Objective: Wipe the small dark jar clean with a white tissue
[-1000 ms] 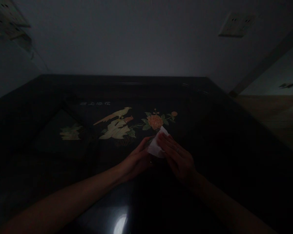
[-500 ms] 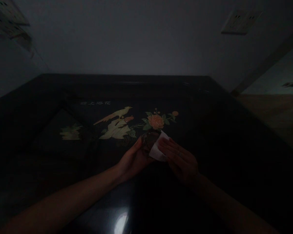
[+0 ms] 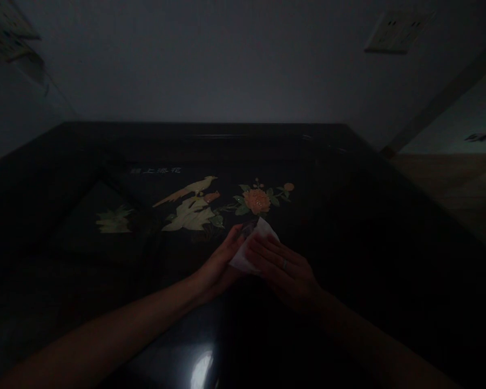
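The room is very dim. My left hand (image 3: 217, 263) is cupped around a small dark object (image 3: 249, 226); only its top edge shows and I cannot make out what it is. My right hand (image 3: 284, 270), with a ring on one finger, presses a white tissue (image 3: 251, 244) against that object, fingers curled over the tissue. Both hands meet just above a glossy black table (image 3: 368, 227), right below its inlaid orange flower (image 3: 257, 200).
The tabletop carries an inlaid pale bird (image 3: 191, 202), leaves and a line of characters (image 3: 156, 170). A wall socket (image 3: 397, 31) sits high on the right of the grey wall. Wooden floor (image 3: 461, 183) lies to the right of the table.
Both hands have shifted slightly left and toward me. The tissue slid over the dark object, which showed more half a second ago and is now mostly covered.
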`<state>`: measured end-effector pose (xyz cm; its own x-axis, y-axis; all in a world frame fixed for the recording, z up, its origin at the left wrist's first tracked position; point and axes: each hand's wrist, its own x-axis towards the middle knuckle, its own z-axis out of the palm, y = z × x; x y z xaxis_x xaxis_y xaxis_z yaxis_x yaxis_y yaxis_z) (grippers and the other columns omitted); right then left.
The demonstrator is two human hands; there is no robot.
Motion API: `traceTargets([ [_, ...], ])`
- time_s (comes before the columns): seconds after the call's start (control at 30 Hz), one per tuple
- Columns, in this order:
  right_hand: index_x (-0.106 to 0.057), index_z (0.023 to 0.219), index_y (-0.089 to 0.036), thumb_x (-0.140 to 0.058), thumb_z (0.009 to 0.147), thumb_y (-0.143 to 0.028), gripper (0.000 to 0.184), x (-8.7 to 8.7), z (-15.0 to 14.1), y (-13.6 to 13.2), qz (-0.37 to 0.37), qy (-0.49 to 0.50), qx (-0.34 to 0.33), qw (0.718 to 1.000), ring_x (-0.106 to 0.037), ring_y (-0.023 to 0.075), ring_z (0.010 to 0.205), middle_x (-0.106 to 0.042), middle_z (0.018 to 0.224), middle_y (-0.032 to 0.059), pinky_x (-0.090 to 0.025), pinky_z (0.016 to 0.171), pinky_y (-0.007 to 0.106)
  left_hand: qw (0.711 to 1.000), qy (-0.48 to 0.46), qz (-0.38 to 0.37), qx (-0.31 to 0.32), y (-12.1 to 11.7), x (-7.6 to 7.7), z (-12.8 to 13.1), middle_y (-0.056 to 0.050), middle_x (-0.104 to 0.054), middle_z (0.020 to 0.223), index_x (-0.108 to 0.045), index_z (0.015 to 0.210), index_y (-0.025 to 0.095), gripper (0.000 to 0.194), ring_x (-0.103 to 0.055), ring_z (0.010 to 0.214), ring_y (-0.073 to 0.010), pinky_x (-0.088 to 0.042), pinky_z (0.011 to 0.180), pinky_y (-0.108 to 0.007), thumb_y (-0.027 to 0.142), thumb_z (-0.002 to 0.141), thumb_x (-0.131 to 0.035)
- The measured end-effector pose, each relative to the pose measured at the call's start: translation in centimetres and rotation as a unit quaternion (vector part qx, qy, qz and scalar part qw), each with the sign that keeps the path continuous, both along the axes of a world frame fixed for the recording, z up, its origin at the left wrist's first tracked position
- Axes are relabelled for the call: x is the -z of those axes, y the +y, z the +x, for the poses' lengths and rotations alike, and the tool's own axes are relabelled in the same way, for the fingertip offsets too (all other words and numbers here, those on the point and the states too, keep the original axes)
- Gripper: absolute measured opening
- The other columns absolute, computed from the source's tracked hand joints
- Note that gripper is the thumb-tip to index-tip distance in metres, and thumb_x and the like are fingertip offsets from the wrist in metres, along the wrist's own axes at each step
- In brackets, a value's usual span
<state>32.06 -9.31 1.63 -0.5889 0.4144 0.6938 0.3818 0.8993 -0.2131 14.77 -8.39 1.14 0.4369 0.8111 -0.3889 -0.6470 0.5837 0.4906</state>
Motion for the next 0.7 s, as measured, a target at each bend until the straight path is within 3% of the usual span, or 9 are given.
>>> traceTargets([
  [0.27,-0.026,0.145,-0.018,-0.039,0.092,-0.007,0.056,-0.2,0.1,0.4,-0.047,0.024,0.052,0.997,-0.042,0.0203,0.131,-0.05,0.138,0.0114,-0.04,0.108,0.044,0.993,0.019,0.114,0.017,-0.3,0.0,0.3,-0.001,-0.062,0.114,-0.06,0.109,0.026,0.039,-0.058,0.1,-0.016,-0.044,0.086,-0.029,0.015,0.073,-0.07],
  [0.47,-0.027,0.145,-0.023,-0.04,0.091,-0.005,0.058,0.5,0.7,0.7,-0.088,0.03,0.074,0.993,-0.039,0.0198,0.134,-0.043,0.144,0.0066,-0.038,0.11,0.043,0.991,0.001,0.131,0.036,-0.3,0.1,-0.1,-0.005,-0.059,0.12,-0.057,0.113,0.026,0.038,-0.056,0.106,-0.0214,-0.044,0.088,-0.034,0.03,0.077,-0.07],
  [0.7,-0.031,0.143,-0.022,-0.04,0.092,-0.006,0.055,0.7,1.0,0.8,-0.091,0.044,0.076,0.992,-0.044,0.0195,0.13,-0.048,0.14,0.008,-0.041,0.108,0.043,0.994,-0.059,0.092,0.022,0.1,0.7,-0.4,-0.009,-0.058,0.125,-0.056,0.118,0.021,0.036,-0.05,0.119,-0.0254,-0.037,0.1,-0.043,0.038,0.086,-0.057],
])
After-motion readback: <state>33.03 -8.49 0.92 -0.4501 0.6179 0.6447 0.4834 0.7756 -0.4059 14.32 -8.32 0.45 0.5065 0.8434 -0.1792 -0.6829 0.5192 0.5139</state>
